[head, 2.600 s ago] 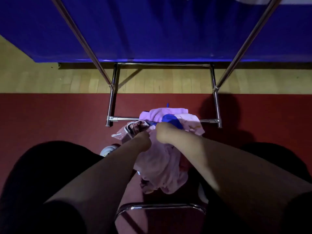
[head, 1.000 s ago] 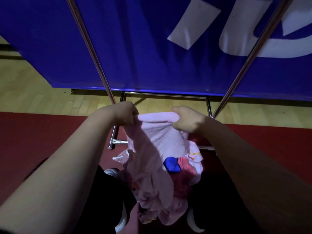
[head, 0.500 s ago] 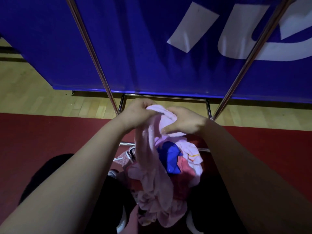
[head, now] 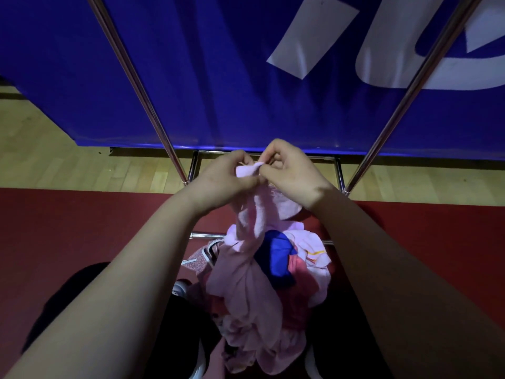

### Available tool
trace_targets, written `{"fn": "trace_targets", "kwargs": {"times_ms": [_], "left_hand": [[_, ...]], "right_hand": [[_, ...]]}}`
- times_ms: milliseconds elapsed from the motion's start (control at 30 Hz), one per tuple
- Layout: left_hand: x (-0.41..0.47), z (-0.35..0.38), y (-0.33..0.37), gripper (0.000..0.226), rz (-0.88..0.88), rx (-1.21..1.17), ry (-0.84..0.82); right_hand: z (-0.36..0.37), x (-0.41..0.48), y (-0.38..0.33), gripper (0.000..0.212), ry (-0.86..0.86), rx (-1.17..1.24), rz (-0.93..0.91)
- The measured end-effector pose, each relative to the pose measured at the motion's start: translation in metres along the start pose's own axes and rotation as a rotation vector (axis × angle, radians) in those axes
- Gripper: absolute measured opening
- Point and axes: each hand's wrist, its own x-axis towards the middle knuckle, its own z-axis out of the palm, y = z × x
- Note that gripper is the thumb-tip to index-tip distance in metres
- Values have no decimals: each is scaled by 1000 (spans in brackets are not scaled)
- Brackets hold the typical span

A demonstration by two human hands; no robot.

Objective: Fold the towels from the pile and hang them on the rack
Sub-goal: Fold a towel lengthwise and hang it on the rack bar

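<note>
step in hand, as i judge: finding corners of pink towel point(head: 252, 222) lifted above pile point(head: 273, 291). left hand point(head: 221, 179) and right hand point(head: 292, 170) close together, fingers pinched on its top edge; rest hangs down onto pile. next move needs hands spread apart, edge pulled flat, before rack point(head: 153, 113).

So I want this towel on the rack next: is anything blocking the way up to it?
Nothing visible does. Both the left hand and right hand pinch the pink towel above the pile, between the rack uprights. The top bar is out of view, so I can't check it.
</note>
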Motion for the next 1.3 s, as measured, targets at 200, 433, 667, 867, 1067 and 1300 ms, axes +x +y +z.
{"fn": "trace_targets", "kwargs": {"times_ms": [200, 433, 667, 867, 1067, 1300], "left_hand": [[0, -7, 4, 29, 52, -189, 50], [3, -19, 4, 28, 28, -219, 345], [16, -48, -16, 28, -58, -95, 608], [16, -58, -23, 31, -151, -32, 647], [-4, -65, -5, 24, -86, 108, 638], [-36, -84, 45, 14, 14, 95, 550]], "right_hand": [[-7, -1, -1, 12, -19, 55, 39], [-4, -1, 19, 28, -279, -245, 114], [-19, 4, 51, 46, -133, -453, 279], [-31, -1, 30, 44, -15, -295, 146], [-51, -14, 17, 13, 194, -83, 58], [-71, -34, -55, 12, 370, -90, -90]]}}
